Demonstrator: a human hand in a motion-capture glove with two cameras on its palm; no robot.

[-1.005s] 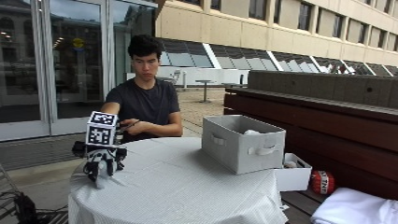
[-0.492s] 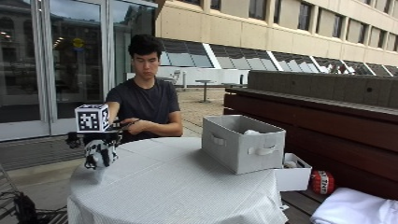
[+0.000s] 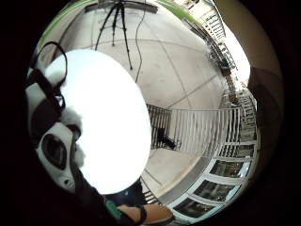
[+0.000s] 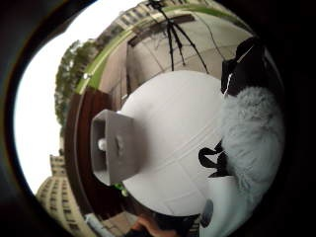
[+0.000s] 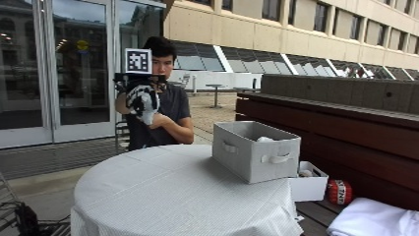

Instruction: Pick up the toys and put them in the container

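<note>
Aloft, gloved right hand [image 5: 142, 101] around fluffy toy [image 5: 146, 117]

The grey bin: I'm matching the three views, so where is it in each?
Outside view: the bin stands on the round table, at the edge nearest the bench.
Thumb side palm view: the bin sits at the table's rim, beside the wooden bench.
Little finger side palm view: not in it.
Shared landmark: the white table.

I count one grey container [image 5: 256, 150] on one round table [image 5: 170, 196]. One fluffy grey-and-white toy [image 5: 145, 101] sits in my one gloved hand [image 5: 138, 88].
</note>
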